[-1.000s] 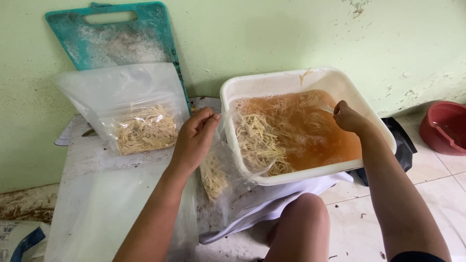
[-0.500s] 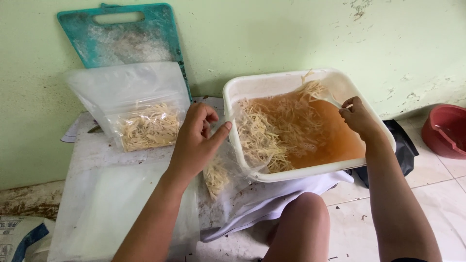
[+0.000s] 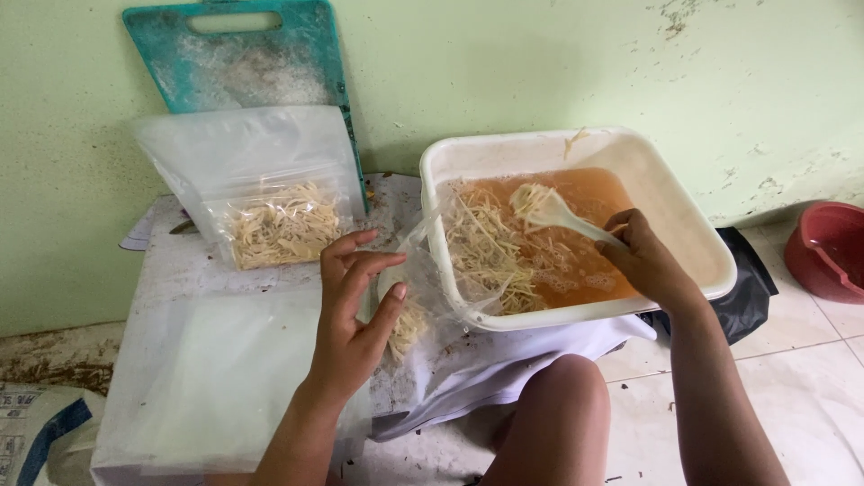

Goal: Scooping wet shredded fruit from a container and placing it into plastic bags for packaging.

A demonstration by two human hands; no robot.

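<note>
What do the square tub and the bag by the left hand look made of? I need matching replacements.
The square tub looks like white moulded plastic: smooth, rounded rim, slightly stained. The bag at the left hand appears to be thin clear plastic film: see-through, glossy and crinkled.

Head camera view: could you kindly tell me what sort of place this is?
Probably a home food-preparation corner at floor level. A white tub of shredded strips in orange liquid sits by a painted wall; a teal cutting board leans there; a filled clear bag stands below, on a low covered surface beside floor tiles.
</note>
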